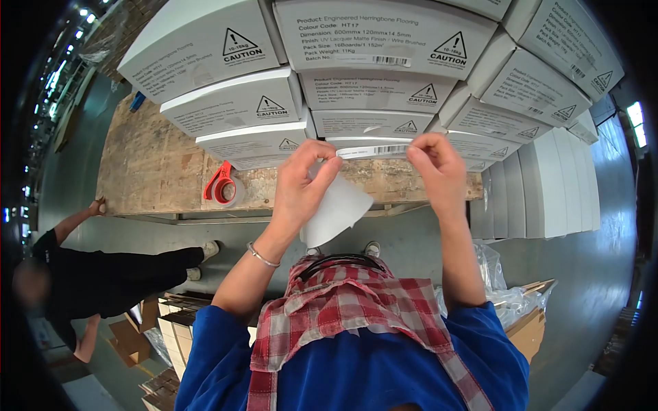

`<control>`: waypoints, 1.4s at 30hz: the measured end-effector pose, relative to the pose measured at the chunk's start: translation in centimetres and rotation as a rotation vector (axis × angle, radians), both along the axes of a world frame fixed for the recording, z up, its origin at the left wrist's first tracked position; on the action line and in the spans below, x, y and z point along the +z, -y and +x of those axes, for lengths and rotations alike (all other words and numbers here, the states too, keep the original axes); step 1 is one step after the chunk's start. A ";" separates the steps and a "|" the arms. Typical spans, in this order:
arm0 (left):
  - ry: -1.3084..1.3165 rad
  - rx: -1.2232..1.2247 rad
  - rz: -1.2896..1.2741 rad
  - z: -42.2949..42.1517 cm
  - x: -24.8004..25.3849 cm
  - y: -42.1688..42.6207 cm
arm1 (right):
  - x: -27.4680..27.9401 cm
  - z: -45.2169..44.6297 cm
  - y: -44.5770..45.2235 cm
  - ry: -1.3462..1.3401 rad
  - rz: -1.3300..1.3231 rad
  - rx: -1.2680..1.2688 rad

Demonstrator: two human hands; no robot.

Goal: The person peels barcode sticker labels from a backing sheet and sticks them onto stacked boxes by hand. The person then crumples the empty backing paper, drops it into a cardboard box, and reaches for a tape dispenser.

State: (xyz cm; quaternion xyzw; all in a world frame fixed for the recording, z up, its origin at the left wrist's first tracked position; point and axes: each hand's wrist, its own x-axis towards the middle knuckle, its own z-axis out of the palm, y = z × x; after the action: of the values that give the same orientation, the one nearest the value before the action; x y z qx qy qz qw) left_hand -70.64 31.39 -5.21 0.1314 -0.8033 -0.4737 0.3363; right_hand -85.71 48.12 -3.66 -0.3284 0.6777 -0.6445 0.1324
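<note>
A narrow white barcode label [373,151] is stretched level between my two hands, in front of the lowest white flooring box [373,125] in the middle stack. My left hand [303,181] is closed, its thumb and forefinger at the label's left end. A loose white paper sheet [337,214] hangs from the same hand, curling below the fingers. My right hand [439,168] pinches the label's right end between thumb and forefinger. Whether the label touches the box behind it, I cannot tell.
Stacked white boxes [387,34] line the wooden table [144,161]. A red tape dispenser [221,183] lies near its front edge. Another person [123,274] stands at the left, one hand on the table corner. Clear plastic wrap [514,301] and cardboard are at the lower right.
</note>
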 end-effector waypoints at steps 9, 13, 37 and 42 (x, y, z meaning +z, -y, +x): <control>0.046 0.237 0.165 -7.2 -4.4 2.3 | -6.7 -4.3 6.6 -0.192 -0.053 -0.350; 0.031 0.345 0.098 -9.1 -5.1 3.3 | -7.4 -5.3 8.3 -0.197 -0.092 -0.436; 0.026 0.499 -0.058 -10.7 -6.1 3.0 | -9.4 -5.8 9.4 -0.565 -0.052 -0.609; 0.097 0.550 -0.061 -10.9 -5.9 3.0 | -9.3 -5.8 9.3 -0.557 0.015 -0.643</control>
State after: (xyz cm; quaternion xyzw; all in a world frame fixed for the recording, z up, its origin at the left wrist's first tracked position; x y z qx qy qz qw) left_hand -81.53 28.40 -11.16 0.3567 -0.7665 -0.3333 0.4174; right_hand -91.51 38.79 -12.98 -0.2608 0.7601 -0.5347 -0.2614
